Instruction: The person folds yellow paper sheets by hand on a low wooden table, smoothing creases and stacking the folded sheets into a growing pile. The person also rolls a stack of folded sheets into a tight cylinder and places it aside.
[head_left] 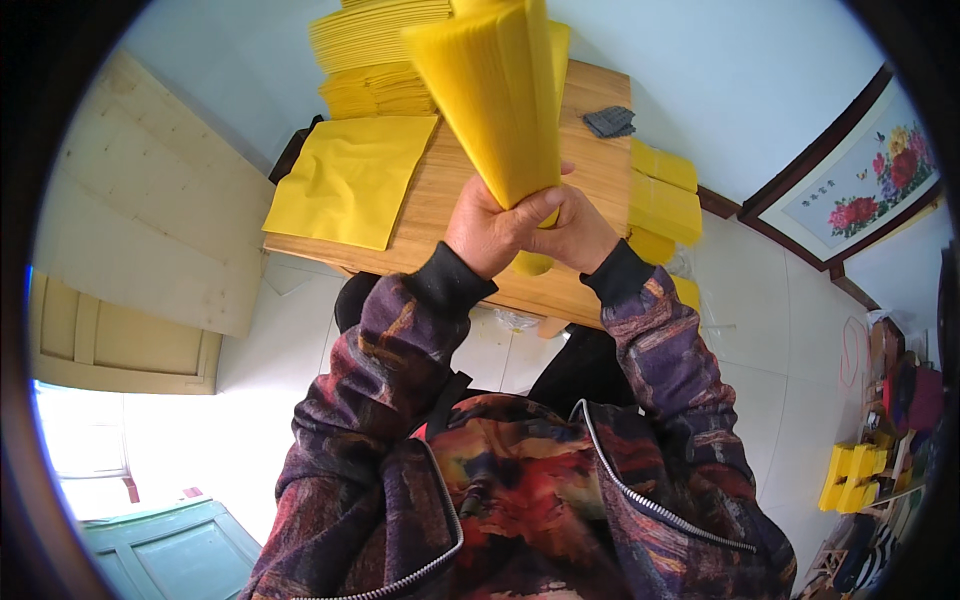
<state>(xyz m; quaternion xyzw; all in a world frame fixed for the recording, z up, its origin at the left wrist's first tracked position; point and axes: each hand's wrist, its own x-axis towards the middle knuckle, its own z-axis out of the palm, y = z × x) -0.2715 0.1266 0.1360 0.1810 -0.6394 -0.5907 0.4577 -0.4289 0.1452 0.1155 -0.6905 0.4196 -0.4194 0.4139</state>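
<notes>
Holding a yellow bundle point(495, 110), left hand point(483, 230) and right hand point(578, 228) clamped round its bottom; wood counter point(598, 175) below, yellow stacks point(368, 45) behind; tiled floor point(740, 280), flower pic point(850, 175) off right.

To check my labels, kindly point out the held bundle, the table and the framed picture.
Held bundle point(495, 105), head view: its broad front.
Table point(599, 180), head view: bare wooden top.
Framed picture point(852, 183), head view: its middle.

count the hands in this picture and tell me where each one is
2. The left hand grips the lower end of the yellow bundle from the left; the right hand grips it from the right. Some fingers are hidden; no other hand shows.
</notes>
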